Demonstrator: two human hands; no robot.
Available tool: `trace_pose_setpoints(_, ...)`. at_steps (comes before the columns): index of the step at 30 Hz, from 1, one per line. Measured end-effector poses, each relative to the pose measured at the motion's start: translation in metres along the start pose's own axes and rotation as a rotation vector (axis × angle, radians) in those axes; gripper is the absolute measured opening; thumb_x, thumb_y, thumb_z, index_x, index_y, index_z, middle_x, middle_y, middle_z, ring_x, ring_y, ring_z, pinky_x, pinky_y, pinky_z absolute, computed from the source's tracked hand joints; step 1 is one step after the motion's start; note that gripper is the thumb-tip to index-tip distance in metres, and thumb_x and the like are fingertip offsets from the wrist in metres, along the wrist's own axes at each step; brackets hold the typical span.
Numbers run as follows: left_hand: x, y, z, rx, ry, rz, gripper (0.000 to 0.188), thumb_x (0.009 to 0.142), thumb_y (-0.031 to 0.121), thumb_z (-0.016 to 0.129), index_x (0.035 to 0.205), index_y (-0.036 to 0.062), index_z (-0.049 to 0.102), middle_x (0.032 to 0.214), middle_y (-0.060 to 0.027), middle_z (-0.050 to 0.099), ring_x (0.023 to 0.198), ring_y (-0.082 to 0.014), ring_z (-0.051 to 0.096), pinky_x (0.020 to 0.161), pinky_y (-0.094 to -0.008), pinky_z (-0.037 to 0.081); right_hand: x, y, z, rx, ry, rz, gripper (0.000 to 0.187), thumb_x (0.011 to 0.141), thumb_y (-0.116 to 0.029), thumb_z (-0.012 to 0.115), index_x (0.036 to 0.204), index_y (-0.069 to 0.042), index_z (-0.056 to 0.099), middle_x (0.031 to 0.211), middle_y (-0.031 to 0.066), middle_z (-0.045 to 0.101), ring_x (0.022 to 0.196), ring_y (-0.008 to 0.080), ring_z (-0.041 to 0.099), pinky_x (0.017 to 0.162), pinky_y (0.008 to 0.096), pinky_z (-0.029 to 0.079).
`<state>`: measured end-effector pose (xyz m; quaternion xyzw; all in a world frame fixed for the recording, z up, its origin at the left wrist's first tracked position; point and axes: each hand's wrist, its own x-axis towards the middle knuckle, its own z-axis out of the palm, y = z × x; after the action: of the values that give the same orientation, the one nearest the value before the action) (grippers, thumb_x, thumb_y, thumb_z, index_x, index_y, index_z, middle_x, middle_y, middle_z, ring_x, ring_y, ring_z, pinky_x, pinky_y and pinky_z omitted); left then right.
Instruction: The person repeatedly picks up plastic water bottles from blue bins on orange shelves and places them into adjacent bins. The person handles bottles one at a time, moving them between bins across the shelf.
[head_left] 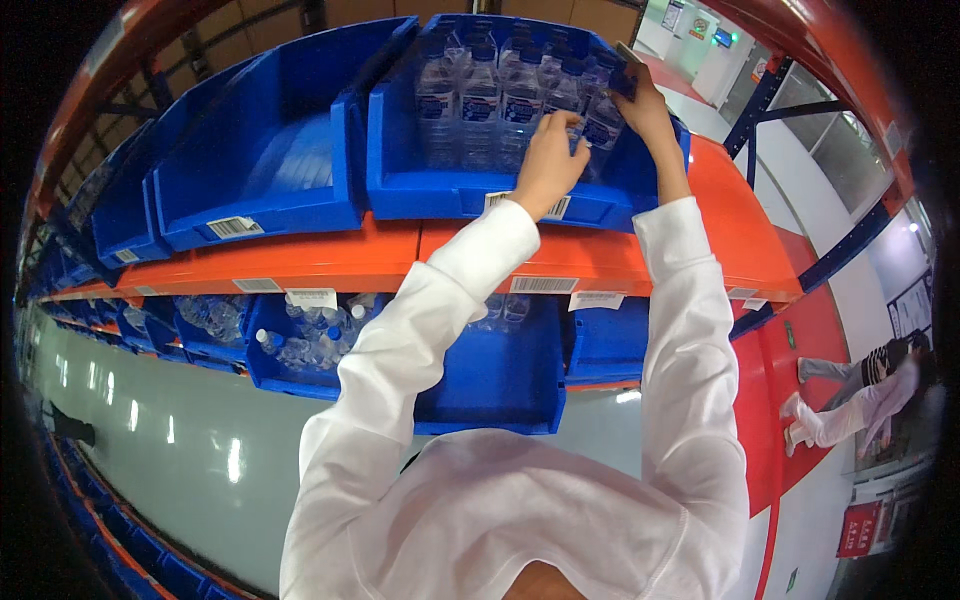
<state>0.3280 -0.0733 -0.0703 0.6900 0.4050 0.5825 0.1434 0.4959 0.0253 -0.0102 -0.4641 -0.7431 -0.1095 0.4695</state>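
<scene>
Bottles (478,108) of clear plastic with blue labels stand upright in close rows inside a blue bin (412,200) on the orange shelf (735,215) before us. Both of our hands work at the right half of this bin. Our left hand (553,160) is partly open, thumb and fingers apart, its back toward us. Its fingertips are at the front row; we cannot tell whether they touch, and we see nothing enclosed in it. Our right hand (643,105) is curled at the upper part of the rightmost front bottle (603,122). Its far fingers are hidden, so we cannot confirm a closed grip.

Step in hand: we judge this to be handling of the bottles at the right end of the row. Next move: in our judgement, it calls for a secure hold on the rightmost front bottle, with our left hand steadying it, and moderate pressure, since thin plastic probably yields.
</scene>
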Motion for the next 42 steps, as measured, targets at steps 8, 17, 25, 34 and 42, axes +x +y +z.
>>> trace_pose_setpoints(8, -0.011, 0.037, 0.03, -0.094, 0.171, 0.291, 0.08, 0.061, 0.009, 0.079, 0.129, -0.0005, 0.037, 0.122, -0.0234, 0.047, 0.111, -0.0407, 0.048, 0.094, -0.0426, 0.04, -0.071, -0.126, -0.114, 0.339, 0.214, 0.078, 0.044, 0.077, -0.017, 0.07, 0.114, -0.007, 0.049, 0.094, 0.0147, 0.063, 0.087, 0.0228, 0.064, 0.073, 0.0318, 0.051)
trace_pose_setpoints(17, -0.08, 0.13, -0.04, 0.106, 0.014, 0.622, 0.084, 0.05, 0.003, 0.079, 0.128, 0.0135, 0.048, 0.128, -0.0099, 0.049, 0.122, -0.0286, 0.043, 0.103, -0.0467, 0.031, -0.197, -0.188, -0.164, 0.399, 0.871, 0.183, 0.041, 0.081, -0.007, 0.064, 0.116, 0.0, 0.045, 0.108, 0.0159, 0.056, 0.098, 0.0247, 0.059, 0.087, 0.0336, 0.049)
trace_pose_setpoints(25, -0.217, 0.089, -0.078, 0.149, 0.014, 0.136, 0.067, 0.061, 0.01, 0.074, 0.124, 0.0114, 0.051, 0.127, -0.0096, 0.048, 0.123, -0.0323, 0.04, 0.102, -0.0504, 0.026, -0.298, -0.2, -0.108, 0.638, 0.441, 0.071, 0.053, 0.068, -0.019, 0.079, 0.105, 0.0, 0.046, 0.098, 0.0171, 0.056, 0.091, 0.0283, 0.06, 0.082, 0.0405, 0.05)
trace_pose_setpoints(34, -0.293, 0.024, -0.083, 0.152, -0.131, -0.296, 0.072, 0.06, 0.006, 0.071, 0.128, 0.0125, 0.047, 0.127, -0.0086, 0.047, 0.122, -0.031, 0.042, 0.105, -0.0496, 0.025, -0.339, -0.185, -0.058, 0.648, -0.197, 0.537, 0.045, 0.07, -0.008, 0.074, 0.107, 0.001, 0.05, 0.103, 0.013, 0.059, 0.095, 0.0196, 0.057, 0.077, 0.0309, 0.049)
trace_pose_setpoints(42, -0.34, -0.084, -0.068, 0.263, 0.118, -0.552, 0.07, 0.062, -0.004, 0.071, 0.126, 0.0098, 0.048, 0.128, -0.0156, 0.044, 0.125, -0.0372, 0.037, 0.105, -0.0424, 0.03, -0.376, -0.188, 0.057, 0.747, -0.414, 0.67, 0.035, 0.076, -0.001, 0.07, 0.104, -0.002, 0.05, 0.106, 0.01, 0.059, 0.096, 0.0161, 0.057, 0.071, 0.0286, 0.053)
